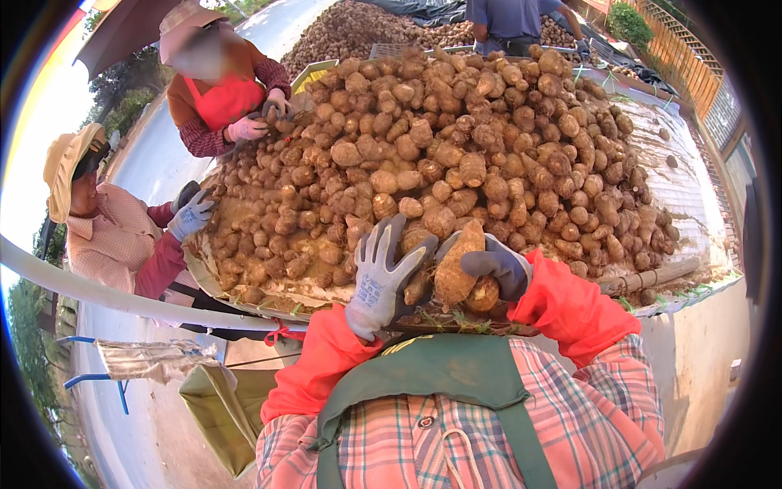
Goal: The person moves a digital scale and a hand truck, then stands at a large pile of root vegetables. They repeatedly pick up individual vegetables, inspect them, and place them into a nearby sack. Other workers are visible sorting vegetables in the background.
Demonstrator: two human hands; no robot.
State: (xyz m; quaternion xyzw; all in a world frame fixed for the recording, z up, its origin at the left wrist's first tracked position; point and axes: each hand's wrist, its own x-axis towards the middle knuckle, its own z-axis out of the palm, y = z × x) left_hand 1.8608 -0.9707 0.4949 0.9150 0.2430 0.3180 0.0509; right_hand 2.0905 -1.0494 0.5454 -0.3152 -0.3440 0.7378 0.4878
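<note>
A large heap of brown taro corms (470, 168) covers the table before me. My right hand (498, 266), in a grey glove with a dark palm, is closed on a big, pointed taro corm (458, 269) near the table's front edge. A smaller round corm (482, 294) lies just below that hand. To the left, my left hand (385, 275), gloved alike, rests with its fingers spread over corms at the edge of the heap. A small elongated corm (417, 287) shows beside its thumb. Red sleeves cover both my forearms.
Two people, one in a red apron (229, 101) and one in a checked shirt (113, 232), have gloved hands at the heap's left side. Another person (507, 27) stands beyond it, near a further pile (366, 30). A wooden stick (650, 278) lies at the front right. A pale pole (122, 293) crosses the left.
</note>
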